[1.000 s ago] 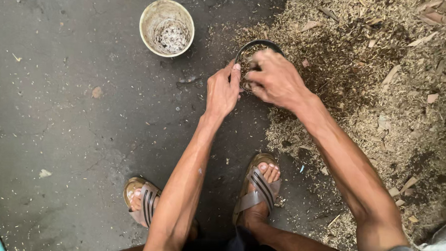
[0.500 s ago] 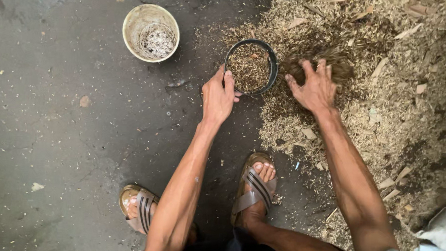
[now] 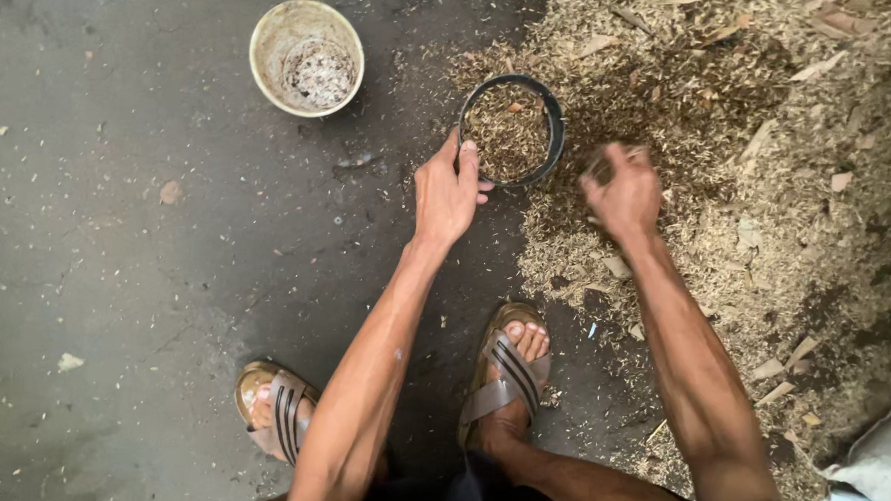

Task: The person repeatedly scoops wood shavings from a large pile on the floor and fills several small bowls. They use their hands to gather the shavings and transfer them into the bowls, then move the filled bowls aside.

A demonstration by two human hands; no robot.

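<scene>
A pale bucket (image 3: 307,56) stands apart on the dark floor (image 3: 114,266). My left hand (image 3: 448,191) steadies the round black-rimmed sieve (image 3: 511,131), grip closed on its near rim. My right hand (image 3: 623,193) is clenched over a scoop of husk from the pile (image 3: 771,144). Best I hold the rim level and scoop shallow.

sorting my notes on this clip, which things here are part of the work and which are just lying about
In use:
- left hand, steadying the rim of the black round pot
- right hand, closed on husk from the husk and chaff pile

Lying about:
- pale bucket, apart on the concrete floor
- white sack, at the right edge
</scene>
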